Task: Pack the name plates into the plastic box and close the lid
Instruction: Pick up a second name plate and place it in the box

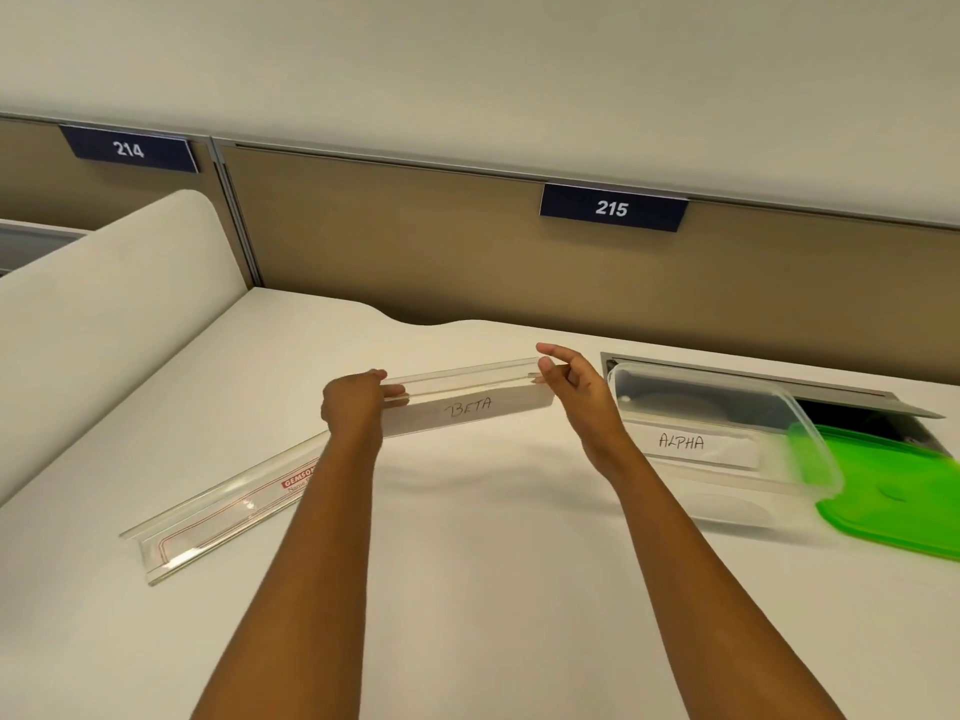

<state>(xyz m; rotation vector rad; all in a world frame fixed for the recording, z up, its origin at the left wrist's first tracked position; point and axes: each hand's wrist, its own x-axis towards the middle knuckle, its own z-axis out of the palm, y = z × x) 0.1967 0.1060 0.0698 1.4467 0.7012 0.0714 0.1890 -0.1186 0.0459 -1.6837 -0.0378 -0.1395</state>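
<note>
The BETA name plate [467,405] is held just left of the plastic box [809,428]; the left hand [353,402] grips its far end, the right hand [576,387] pinches the end nearest the box. Best kept level, then angled in beside the ALPHA plate [685,443] (it looks long); a third plate [218,517] lies farther left, the green lid [893,501] just right. White tabletop [467,563]; tan partition [415,236] behind the box.

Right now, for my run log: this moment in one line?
left hand: grips BETA plate at left end | right hand: pinches its right end | ALPHA plate: in box | green lid: off
</note>
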